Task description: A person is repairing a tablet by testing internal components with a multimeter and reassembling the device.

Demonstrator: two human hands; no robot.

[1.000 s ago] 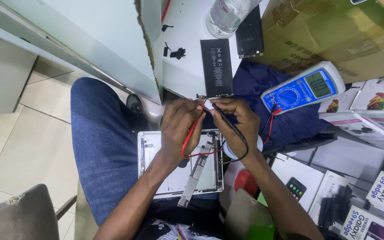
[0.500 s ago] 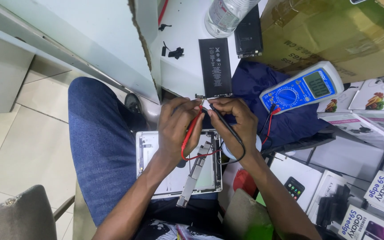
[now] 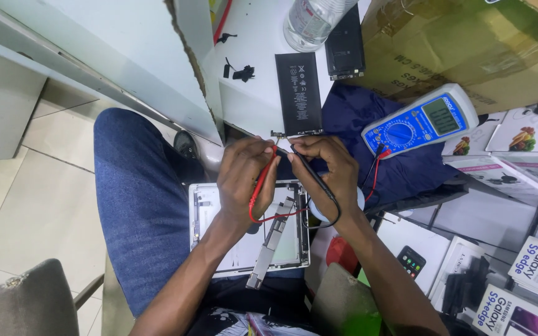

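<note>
Both hands, left [image 3: 244, 180] gripping red probe [image 3: 261, 180], right [image 3: 331, 168] gripping black probe [image 3: 309, 171], hide the battery's [image 3: 298, 93] connector.

plastic bottle [image 3: 311, 22], cardboard box [image 3: 468, 43], grey chair [image 3: 23, 308]

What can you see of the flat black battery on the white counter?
The flat black battery is a slim rectangle with small pale markings, lying flat and lengthwise on the white counter. Its connector end faces the person, where the left hand brings the red probe and the right hand the black probe.
</note>
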